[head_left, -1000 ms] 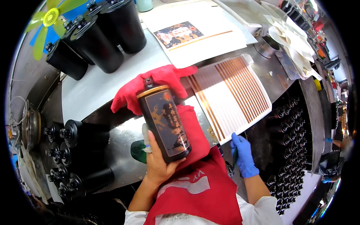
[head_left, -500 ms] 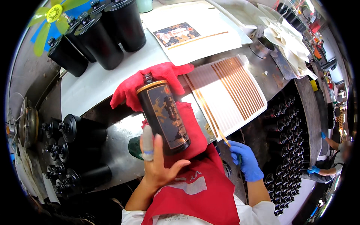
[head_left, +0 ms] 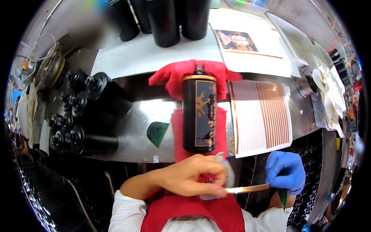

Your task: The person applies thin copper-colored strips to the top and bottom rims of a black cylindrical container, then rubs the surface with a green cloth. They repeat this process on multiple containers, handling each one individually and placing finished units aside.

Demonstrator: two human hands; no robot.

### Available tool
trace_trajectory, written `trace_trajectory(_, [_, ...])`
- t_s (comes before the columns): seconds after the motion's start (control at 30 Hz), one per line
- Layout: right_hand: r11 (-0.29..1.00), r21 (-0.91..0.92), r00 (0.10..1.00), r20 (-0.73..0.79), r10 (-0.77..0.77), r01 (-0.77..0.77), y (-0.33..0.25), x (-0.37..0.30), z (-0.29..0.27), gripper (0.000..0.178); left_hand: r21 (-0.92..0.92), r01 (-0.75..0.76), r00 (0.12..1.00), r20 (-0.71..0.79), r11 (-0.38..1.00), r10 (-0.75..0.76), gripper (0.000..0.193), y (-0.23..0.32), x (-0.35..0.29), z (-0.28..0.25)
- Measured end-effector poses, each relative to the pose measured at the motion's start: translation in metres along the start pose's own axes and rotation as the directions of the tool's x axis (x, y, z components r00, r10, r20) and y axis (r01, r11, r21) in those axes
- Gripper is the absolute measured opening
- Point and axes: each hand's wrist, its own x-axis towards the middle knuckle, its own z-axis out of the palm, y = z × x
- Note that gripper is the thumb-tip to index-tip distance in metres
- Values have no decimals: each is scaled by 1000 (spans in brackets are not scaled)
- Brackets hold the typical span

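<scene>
— Strip (head_left: 247, 189), thin and copper, was stretched between both hands, just below the bench edge (head_left: 127, 156).

— Who held which end?

— The left hand (head_left: 189, 178), bare, had its fingers curled shut and pinched the left end with the fingertips. The right hand (head_left: 286, 171), in a blue glove, was closed on the right end. That hand also had something small and green tucked under it, but I could not tell what it was.

— Was anything else in the left hand?

— Yes, a small grey pad (head_left: 228, 174) poked out by its fingers.

— And what lay on the bench?

— A black bottle (head_left: 199, 114) with gold pictures lay on its side on a red cloth (head_left: 181, 73), neck pointing away from the person. It was just above the left hand, not touching it. A white sheet (head_left: 262, 116) of copper stripes lay right beside the bottle. A green scrap (head_left: 157, 132) sat on the other side, near the cloth.

— Anything further off?

— Black tubes (head_left: 96, 116) lay stacked on the left, and tall black ones (head_left: 164, 21) stood at the back. The person wore a red apron (head_left: 193, 210).
</scene>
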Motion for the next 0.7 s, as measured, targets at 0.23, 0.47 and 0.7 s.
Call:
trace_trajectory(0.23, [965, 132, 946, -206, 251, -227, 63, 23, -27, 5, -378, 227, 882, -310, 898, -354, 18, -11, -63, 7])
trace_trajectory(0.47, [961, 58, 901, -337, 274, -271, 100, 37, -46, 9, 317, 274, 516, -846, 908, 139, 29, -41, -49, 15])
trace_trajectory(0.7, [944, 76, 867, -376, 326, -321, 116, 40, -58, 9, 402, 307, 436, -865, 863, 248, 32, -56, -31, 15])
